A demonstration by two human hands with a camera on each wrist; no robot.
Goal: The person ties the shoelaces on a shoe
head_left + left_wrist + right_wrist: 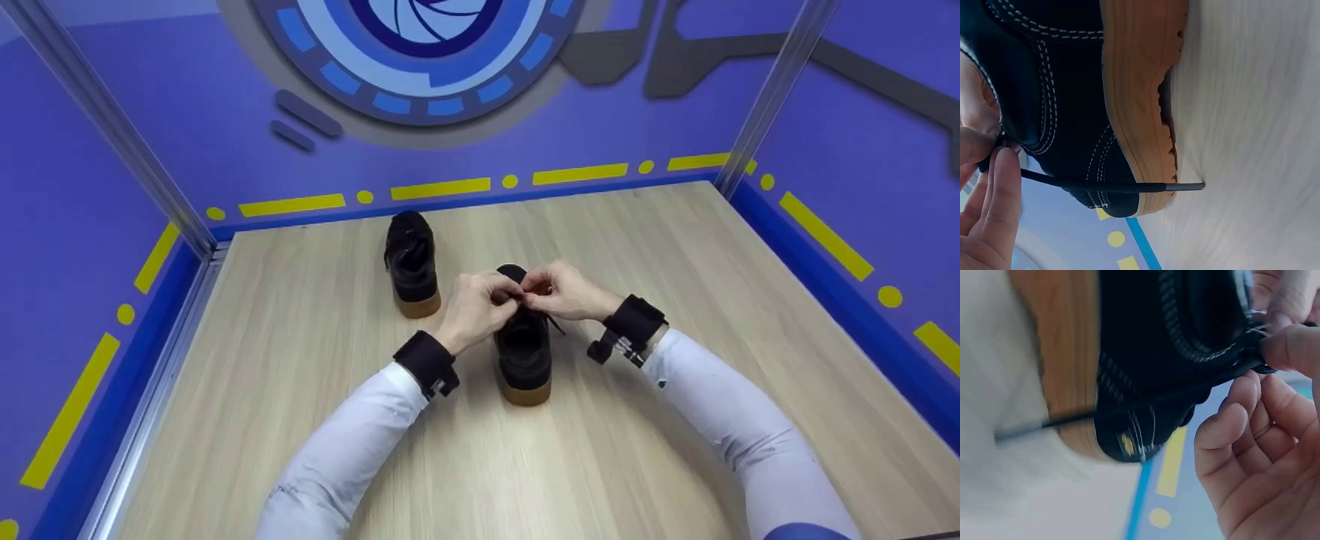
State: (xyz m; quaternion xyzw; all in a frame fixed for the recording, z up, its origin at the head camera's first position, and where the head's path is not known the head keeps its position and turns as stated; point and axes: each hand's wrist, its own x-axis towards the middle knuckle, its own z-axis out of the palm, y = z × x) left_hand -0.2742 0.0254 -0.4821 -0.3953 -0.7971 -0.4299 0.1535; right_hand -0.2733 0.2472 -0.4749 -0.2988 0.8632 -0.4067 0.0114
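A black shoe (523, 364) with white stitching and a tan sole stands upright, its heel toward me. Over its front part my left hand (476, 306) and right hand (568, 291) meet, fingertips almost touching. Each pinches part of the black shoelace between thumb and fingers. In the left wrist view one end of the shoelace (1089, 184) hangs down past the sole, its tip near the table. The right wrist view has a loose shoelace end (1072, 417) blurred across the shoe's side. Fingers hide most of the lace at the tongue.
A second black shoe (412, 262) stands farther back on the left, heel toward me. Both are on a pale wooden table (300, 360). Blue panels (225, 150) with yellow marks rise along the table's back and sides, joined by metal posts (769, 97).
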